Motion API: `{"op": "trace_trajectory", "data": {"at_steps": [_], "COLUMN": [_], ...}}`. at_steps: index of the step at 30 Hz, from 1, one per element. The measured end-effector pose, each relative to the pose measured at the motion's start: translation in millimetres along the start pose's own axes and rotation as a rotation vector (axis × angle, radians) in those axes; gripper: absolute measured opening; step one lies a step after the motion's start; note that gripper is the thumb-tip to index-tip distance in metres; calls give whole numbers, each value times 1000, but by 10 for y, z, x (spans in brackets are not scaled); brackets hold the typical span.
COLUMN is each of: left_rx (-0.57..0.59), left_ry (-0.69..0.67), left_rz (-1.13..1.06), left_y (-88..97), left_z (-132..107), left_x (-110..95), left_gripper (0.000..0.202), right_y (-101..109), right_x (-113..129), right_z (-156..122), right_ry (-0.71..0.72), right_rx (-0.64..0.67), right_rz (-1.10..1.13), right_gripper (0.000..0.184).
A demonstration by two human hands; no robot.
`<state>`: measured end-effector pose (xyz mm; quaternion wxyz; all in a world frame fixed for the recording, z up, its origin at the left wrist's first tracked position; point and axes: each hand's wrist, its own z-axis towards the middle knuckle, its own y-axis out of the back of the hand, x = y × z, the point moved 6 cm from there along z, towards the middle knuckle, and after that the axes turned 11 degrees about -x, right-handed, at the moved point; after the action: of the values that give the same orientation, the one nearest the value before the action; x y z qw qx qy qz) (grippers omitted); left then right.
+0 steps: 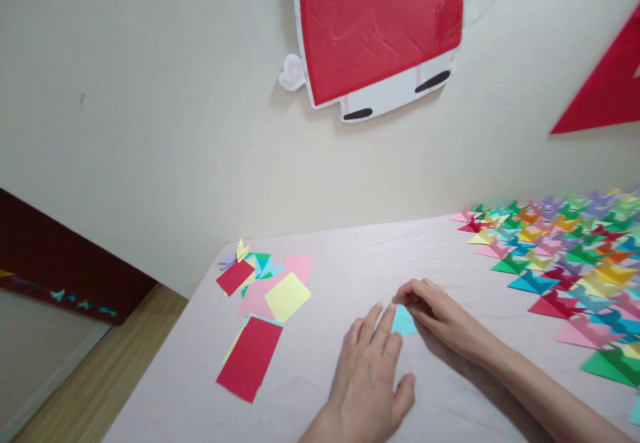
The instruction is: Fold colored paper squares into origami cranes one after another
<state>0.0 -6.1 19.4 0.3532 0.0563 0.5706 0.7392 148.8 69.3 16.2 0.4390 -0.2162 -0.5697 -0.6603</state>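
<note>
A small light blue folded paper (403, 322) lies on the pale pink table cloth (340, 276). My left hand (371, 370) lies flat with its fingers stretched out, fingertips pressing on the near left edge of the blue paper. My right hand (434, 311) comes in from the right, its fingers curled and pinched on the far right corner of the same paper. Most of the paper is hidden under the two hands.
Loose coloured paper squares, among them a red sheet (250, 358) and a yellow sheet (287, 296), lie at the left. Several folded paper cranes (565, 263) cover the table's right side. A wall with a red poster (380, 23) stands behind; wooden floor (100, 370) lies left.
</note>
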Motion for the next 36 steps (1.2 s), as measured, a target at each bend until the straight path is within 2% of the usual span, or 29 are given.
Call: {"op": "trace_trajectory", "data": {"at_steps": [3, 5, 9, 13, 17, 22, 30, 36], "left_rx": [9, -1, -23, -28, -60, -53, -77, -91], "left_ry": [-20, 5, 102, 210, 173, 120, 118, 161], "left_rz": [-1, 17, 47, 68, -2, -99, -110, -208], "left_y": [5, 13, 37, 85, 129, 131, 154, 149], "left_z": [18, 29, 62, 144, 228, 239, 241, 257], "left_x": [-8, -37, -170, -219, -143, 7, 93, 143], "left_gripper": [43, 45, 53, 35, 25, 20, 19, 19], "right_y": [42, 96, 177, 144, 41, -25, -39, -46], "right_x": [-5, 7, 112, 214, 256, 215, 165, 166], "right_z": [-26, -73, -217, -317, -328, -291, -286, -280], "right_ry": [-41, -63, -14, 33, 32, 18, 33, 32], "right_rx": [-42, -95, -173, -160, -97, -67, -42, -21], "right_rz": [62, 16, -94, -167, -183, -168, -123, -129], "right_gripper": [19, 15, 14, 15, 10, 13, 17, 19]}}
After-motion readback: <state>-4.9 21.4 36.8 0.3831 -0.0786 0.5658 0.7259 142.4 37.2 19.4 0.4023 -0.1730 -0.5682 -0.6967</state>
